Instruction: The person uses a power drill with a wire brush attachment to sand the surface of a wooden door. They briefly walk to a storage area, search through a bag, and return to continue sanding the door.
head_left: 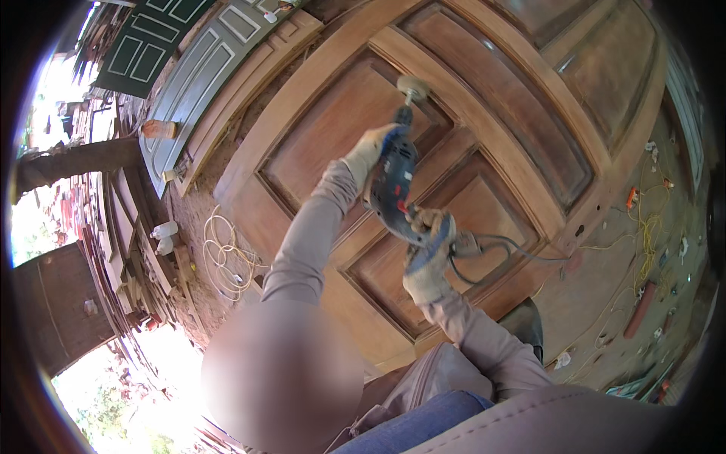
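A dark electric drill point(397, 178) with a round, pale sanding wheel point(413, 87) on its shaft is held over a brown panelled wooden door point(355, 257). The wheel is at the moulding along one recessed panel; whether it touches the wood I cannot tell. My left hand point(372, 151), in a pale and blue work glove, is closed round the front of the drill just behind the chuck. At the rear, my gloved right hand point(431, 246) grips the handle, part of which its fingers hide. A grey cord point(503, 242) trails right from the handle across the door.
At the upper left stand a grey-blue panelled door point(208, 72) and a dark green one point(144, 49). A pale coiled cable point(227, 253) lies on the ground at left, near white jugs point(165, 236). Yellow cord point(649, 227) and a reddish block point(640, 310) lie on the floor at right.
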The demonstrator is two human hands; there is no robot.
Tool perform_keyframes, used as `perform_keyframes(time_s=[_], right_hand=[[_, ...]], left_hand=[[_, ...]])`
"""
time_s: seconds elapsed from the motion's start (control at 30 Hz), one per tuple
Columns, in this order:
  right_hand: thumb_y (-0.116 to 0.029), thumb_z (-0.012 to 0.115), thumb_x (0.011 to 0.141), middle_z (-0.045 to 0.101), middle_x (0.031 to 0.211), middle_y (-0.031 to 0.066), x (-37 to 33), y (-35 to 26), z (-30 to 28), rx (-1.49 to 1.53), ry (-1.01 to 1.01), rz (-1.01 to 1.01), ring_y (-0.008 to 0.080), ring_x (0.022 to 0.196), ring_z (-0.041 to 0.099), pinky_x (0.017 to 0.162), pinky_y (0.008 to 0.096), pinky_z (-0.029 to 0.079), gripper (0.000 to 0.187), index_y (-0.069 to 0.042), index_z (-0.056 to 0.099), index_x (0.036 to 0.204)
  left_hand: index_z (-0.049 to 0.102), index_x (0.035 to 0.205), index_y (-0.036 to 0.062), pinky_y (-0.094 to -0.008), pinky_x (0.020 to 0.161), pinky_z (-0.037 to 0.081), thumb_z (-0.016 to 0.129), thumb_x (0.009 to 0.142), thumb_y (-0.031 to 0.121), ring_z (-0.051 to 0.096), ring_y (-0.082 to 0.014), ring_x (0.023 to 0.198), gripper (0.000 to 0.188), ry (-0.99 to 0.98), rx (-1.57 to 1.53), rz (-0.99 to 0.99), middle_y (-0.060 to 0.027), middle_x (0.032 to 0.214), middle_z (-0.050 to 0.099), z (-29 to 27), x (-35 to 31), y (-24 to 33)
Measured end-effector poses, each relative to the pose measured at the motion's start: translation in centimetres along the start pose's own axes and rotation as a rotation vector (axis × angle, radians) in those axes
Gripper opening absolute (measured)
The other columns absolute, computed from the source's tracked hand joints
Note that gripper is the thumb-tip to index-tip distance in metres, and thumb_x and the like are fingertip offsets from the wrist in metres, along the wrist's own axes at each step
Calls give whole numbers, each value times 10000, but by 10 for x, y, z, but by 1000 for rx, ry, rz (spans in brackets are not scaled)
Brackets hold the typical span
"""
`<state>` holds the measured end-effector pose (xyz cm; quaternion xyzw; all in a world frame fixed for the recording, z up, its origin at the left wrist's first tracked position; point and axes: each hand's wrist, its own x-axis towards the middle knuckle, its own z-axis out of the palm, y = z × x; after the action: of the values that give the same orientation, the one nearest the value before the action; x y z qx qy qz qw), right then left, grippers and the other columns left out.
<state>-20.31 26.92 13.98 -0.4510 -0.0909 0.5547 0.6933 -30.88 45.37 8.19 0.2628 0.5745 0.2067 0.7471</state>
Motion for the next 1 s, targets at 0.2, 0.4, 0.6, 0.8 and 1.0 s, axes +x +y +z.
perform_keyframes(time_s=[0.2,0.4,0.6,0.8,1.0], right_hand=[[-312,442,1001,457,729,10,32,17,40,104,32,101,174,807,527,857,359,425,286,-117,434,792],[-319,431,1001,461,759,19,-26,-16,-2,38,106,103,187,849,522,874,378,425,300,-105,427,792],[-304,445,982,453,707,28,39,9,13,111,95,135,207,808,531,838,380,435,319,-97,396,744],[-268,479,962,475,662,38,90,5,49,169,123,190,223,746,549,785,376,452,298,-89,438,728],[-266,463,978,472,695,41,18,-6,3,186,154,182,220,778,540,863,398,452,306,-87,441,731]], left_hand=[[660,1061,126,-317,696,538,615,879,328,653,-181,742,276,121,101,0,-73,872,682,-46,25,37],[652,1089,102,-302,772,511,548,931,256,633,-166,801,243,-133,508,467,-52,911,667,-14,15,-40],[701,947,117,-323,621,508,673,810,371,619,-192,636,290,47,-84,107,-64,769,661,-31,29,9],[684,970,96,-326,601,513,672,806,386,622,-190,626,334,212,-11,173,-63,771,662,-47,32,52],[639,1104,108,-287,707,513,554,925,295,625,-153,758,272,58,60,-13,-43,887,658,-8,0,11]])
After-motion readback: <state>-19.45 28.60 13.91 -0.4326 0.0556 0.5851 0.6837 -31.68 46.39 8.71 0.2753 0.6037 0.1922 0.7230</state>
